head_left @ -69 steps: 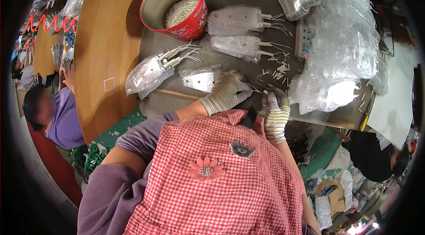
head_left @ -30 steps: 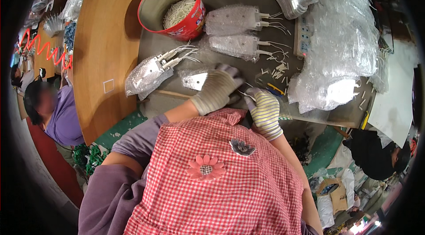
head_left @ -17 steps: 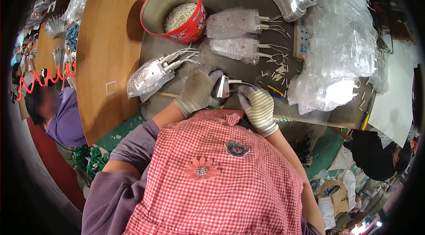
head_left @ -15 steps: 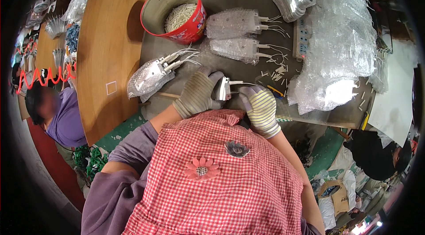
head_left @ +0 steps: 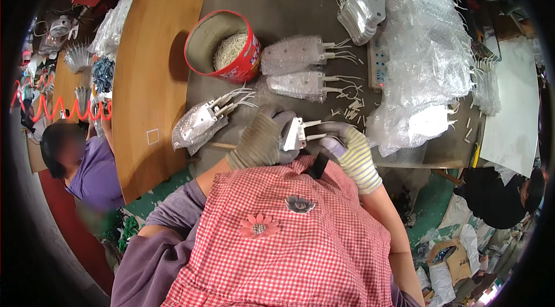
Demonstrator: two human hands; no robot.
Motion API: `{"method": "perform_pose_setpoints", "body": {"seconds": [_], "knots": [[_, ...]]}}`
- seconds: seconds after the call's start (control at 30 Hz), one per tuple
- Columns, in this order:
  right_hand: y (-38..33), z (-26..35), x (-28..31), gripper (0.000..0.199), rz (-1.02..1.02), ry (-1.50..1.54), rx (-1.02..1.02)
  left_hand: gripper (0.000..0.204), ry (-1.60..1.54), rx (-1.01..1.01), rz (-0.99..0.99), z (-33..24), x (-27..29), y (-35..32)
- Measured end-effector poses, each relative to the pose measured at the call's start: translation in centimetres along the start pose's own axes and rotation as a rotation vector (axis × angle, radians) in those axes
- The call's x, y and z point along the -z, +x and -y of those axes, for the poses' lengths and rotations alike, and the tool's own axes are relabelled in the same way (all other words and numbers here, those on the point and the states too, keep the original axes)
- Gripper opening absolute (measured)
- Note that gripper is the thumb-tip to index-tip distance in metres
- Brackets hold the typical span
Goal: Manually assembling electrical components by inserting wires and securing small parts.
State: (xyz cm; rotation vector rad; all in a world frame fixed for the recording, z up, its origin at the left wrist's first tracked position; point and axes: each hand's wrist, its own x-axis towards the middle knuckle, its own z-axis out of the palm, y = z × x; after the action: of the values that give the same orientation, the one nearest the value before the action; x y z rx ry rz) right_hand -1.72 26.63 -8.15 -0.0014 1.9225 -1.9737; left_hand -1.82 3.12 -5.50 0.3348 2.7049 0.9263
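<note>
My left hand (head_left: 261,139), in a grey striped glove, is closed around a small flat metal plate part (head_left: 293,135) with a white end. Two white-sleeved wire leads (head_left: 315,124) stick out of it to the right. My right hand (head_left: 356,158), in a yellow-and-white striped glove, has its thumb and fingers pinched at the tip of the lower lead. Left of my hands lies a bubble-wrapped bundle (head_left: 199,126) of similar parts with wires. Two more wrapped bundles, an upper one (head_left: 292,55) and a lower one (head_left: 296,86), lie beyond them.
A red bucket (head_left: 252,55) holds many small white tubes (head_left: 231,51); loose tubes (head_left: 350,113) lie near my right hand. On the right are a large bubble-wrap heap (head_left: 425,58), bare metal plates (head_left: 363,9) and a power strip (head_left: 377,64). A person in purple (head_left: 95,171) sits at left.
The whole view has shifted, so the table's things sit lower in it. My right hand has moved slightly right along the leads. The yellow-and-blue tool beside it is now hidden.
</note>
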Motion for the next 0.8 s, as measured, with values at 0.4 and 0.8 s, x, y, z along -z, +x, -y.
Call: {"method": "perform_pose_setpoints", "body": {"seconds": [0.4, 0.8], "knots": [[1.0, 2.4, -1.3, 0.066, 0.159, 0.054, 0.137, 0.077, -0.305, -0.31, -0.411, -0.8, 1.9, 4.2], [6.3, -0.5, -5.2, 0.047, -0.261, 0.46, 0.21, 0.071, 0.151, -0.311, -0.077, -3.7, 6.0, 17.7]]}}
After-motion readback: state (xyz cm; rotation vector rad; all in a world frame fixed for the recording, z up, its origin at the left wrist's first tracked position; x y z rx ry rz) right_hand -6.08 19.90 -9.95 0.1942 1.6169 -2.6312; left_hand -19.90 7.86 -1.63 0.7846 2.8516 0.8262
